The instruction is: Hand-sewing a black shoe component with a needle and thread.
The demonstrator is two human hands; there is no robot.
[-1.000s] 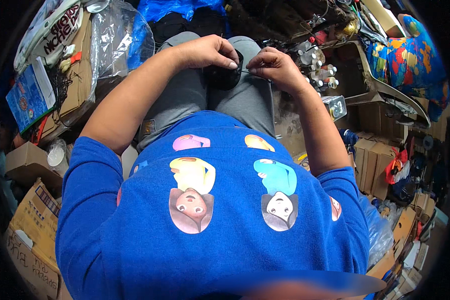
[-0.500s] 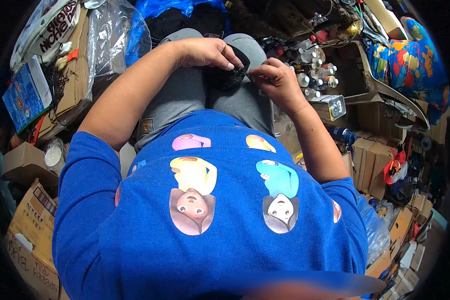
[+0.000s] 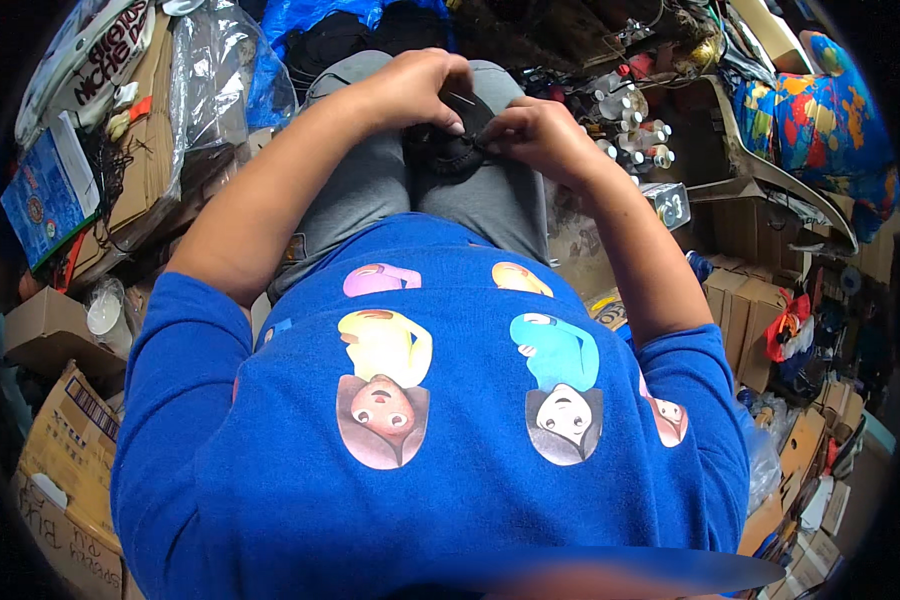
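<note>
A black rounded item (image 3: 448, 158), perhaps a shoe, rests on my grey-trousered thighs between my hands. My left hand (image 3: 420, 88) curls over its far left side, fingers and thumb closed on it. A thin pale sliver, like a needle or a glint, shows on the dark surface by those fingers. From the other side, my right hand (image 3: 542, 140) pinches at the item's right edge. Its fingertips are pressed together, and whatever lies between them is too small and dark to make out.
Several small bottles with white caps (image 3: 635, 125) stand beyond my right knee, near a clear-sided container (image 3: 668, 204). Cardboard boxes (image 3: 740, 310) stack at the right. On the left lie a clear plastic bag (image 3: 210, 95), a blue booklet (image 3: 50, 195) and an open carton (image 3: 58, 325).
My left hand has shifted up and slightly right over the black item. The right hand has moved a little left and closer, and the item's dark upper part now shows more.
</note>
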